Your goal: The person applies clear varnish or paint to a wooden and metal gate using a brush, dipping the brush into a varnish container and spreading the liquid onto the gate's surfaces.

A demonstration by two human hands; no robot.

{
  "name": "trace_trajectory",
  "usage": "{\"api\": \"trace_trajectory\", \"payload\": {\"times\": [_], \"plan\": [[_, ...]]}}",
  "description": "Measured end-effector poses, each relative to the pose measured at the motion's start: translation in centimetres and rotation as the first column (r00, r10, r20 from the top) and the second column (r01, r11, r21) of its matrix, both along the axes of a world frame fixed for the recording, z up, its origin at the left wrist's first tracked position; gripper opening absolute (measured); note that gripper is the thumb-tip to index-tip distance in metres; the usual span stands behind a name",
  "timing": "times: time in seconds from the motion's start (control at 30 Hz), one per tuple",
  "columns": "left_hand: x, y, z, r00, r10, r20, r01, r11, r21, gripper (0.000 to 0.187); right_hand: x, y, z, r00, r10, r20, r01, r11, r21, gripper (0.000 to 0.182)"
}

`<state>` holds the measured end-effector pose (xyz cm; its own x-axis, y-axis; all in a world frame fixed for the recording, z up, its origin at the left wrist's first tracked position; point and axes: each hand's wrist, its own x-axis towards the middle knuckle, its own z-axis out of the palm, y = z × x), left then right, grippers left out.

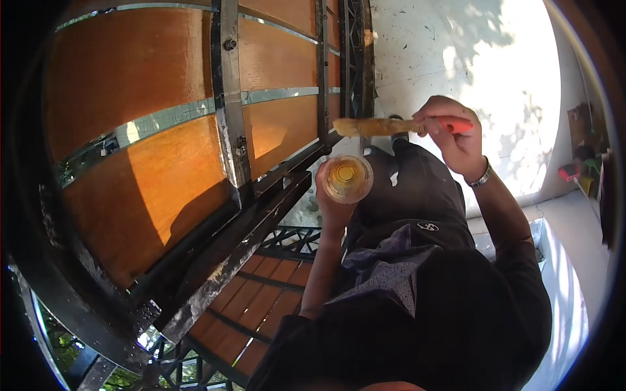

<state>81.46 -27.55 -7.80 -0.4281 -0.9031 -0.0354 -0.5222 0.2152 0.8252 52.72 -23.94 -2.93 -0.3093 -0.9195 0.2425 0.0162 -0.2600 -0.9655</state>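
My left hand (334, 207) is wrapped round a clear cup (347, 178) with some yellowish liquid in its bottom. In my right hand (453, 133) is a brush with a red-orange handle (458, 124), gripped between thumb and fingers. The brush's long tan head (372, 127) points left, above and apart from the cup. To the left, orange-brown wooden panels (130, 65) sit in a black metal frame (228, 124). Parts of the panels look glossy, and sunlight falls across the lower one. The brush tip is close to the frame's right edge but in front of it.
White, paint-spotted floor (417, 52) lies at the top right. More slatted brown panels (261, 293) in black framework are at the lower left. A red object (568, 173) and other items stand at the far right. A dark metal beam (228, 260) runs diagonally near my left hand.
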Motion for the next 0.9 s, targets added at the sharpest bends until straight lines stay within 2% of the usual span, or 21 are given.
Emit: {"api": "trace_trajectory", "payload": {"times": [0.03,0.1,0.13,0.17,0.2,0.27,0.33,0.4,0.43,0.5,0.53,0.57,0.63,0.7,0.77,0.8,0.87,0.9], "plan": [[-0.2,0.0,0.1,1.0,-0.014,-0.015,0.015,1.0,0.021,0.094,-0.3,0.7,1.7,0.978,0.096,-0.182,-0.099,0.995,-0.005,0.011],[-0.4,0.7,0.7,0.999,-0.01,-0.044,0.011,1.0,0.029,0.091,1.0,1.2,4.0,0.924,0.181,-0.336,-0.212,0.976,-0.056,0.015],[-0.3,0.9,0.7,0.999,-0.03,-0.031,0.028,0.997,-0.072,0.089,2.0,1.4,4.5,0.894,0.227,-0.386,-0.265,0.963,-0.046,0.017],[-0.4,1.2,1.1,0.999,-0.043,-0.013,0.04,0.984,-0.176,0.086,3.0,1.5,4.7,0.879,0.248,-0.406,-0.295,0.954,-0.056,0.018],[-0.5,1.6,1.4,0.999,-0.025,-0.038,0.017,0.98,-0.197,0.086,4.2,1.6,4.6,0.846,0.243,-0.475,-0.308,0.949,-0.063,0.02],[-0.6,2.4,2.1,0.992,-0.039,-0.119,0.026,0.994,-0.11,0.073,5.5,1.8,4.3,0.785,0.24,-0.571,-0.348,0.933,-0.085,0.023],[-0.3,3.5,2.4,0.985,-0.014,-0.17,-0.01,0.989,-0.144,0.073,6.9,1.9,4.7,0.71,0.218,-0.669,-0.375,0.922,-0.098,0.024],[0.5,4.1,3.4,0.98,-0.031,-0.195,0.008,0.993,-0.115,0.072,7.5,2.9,7.3,0.681,0.239,-0.692,-0.421,0.901,-0.103,0.023],[1.1,4.7,3.6,0.977,0.001,-0.214,-0.029,0.991,-0.129,0.072,7.9,3.6,8.7,0.666,0.262,-0.698,-0.442,0.893,-0.087,0.023],[2.6,7.1,3.5,0.962,0.112,-0.25,-0.121,0.992,-0.02,0.071,9.1,4.8,10.3,0.659,0.31,-0.685,-0.51,0.854,-0.104,0.023],[2.5,8.5,7.5,0.969,0.141,-0.205,-0.184,0.961,-0.207,0.072,9.8,5.2,10.3,0.579,0.31,-0.754,-0.549,0.832,-0.08,0.021],[3.2,9.3,7.4,0.959,0.176,-0.221,-0.223,0.952,-0.208,0.072,10.5,5.7,10.2,0.497,0.3,-0.814,-0.582,0.811,-0.057,0.021],[4.3,10.7,6.8,0.967,0.119,-0.224,-0.195,0.912,-0.361,0.075,11.4,6.7,10.1,0.467,0.316,-0.826,-0.621,0.782,-0.051,0.02],[5.2,12.7,6.8,0.958,0.17,-0.229,-0.24,0.914,-0.328,0.077,12.1,7.8,11.2,0.438,0.32,-0.84,-0.655,0.754,-0.054,0.02],[5.8,14.2,7.2,0.943,0.186,-0.277,-0.276,0.901,-0.334,0.078,12.7,9.7,13.0,0.563,0.304,-0.769,-0.614,0.776,-0.143,0.019],[6.1,14.6,7.4,0.938,0.19,-0.291,-0.289,0.893,-0.346,0.078,12.8,10.3,13.1,0.551,0.296,-0.78,-0.624,0.767,-0.149,0.019],[6.7,15.5,7.8,0.931,0.183,-0.316,-0.264,0.935,-0.235,0.078,12.9,11.5,11.8,0.425,0.237,-0.873,-0.627,0.773,-0.095,0.019],[6.9,15.9,7.7,0.928,0.183,-0.323,-0.268,0.933,-0.241,0.078,13.1,11.9,11.0,0.419,0.232,-0.878,-0.63,0.77,-0.098,0.019]]}}
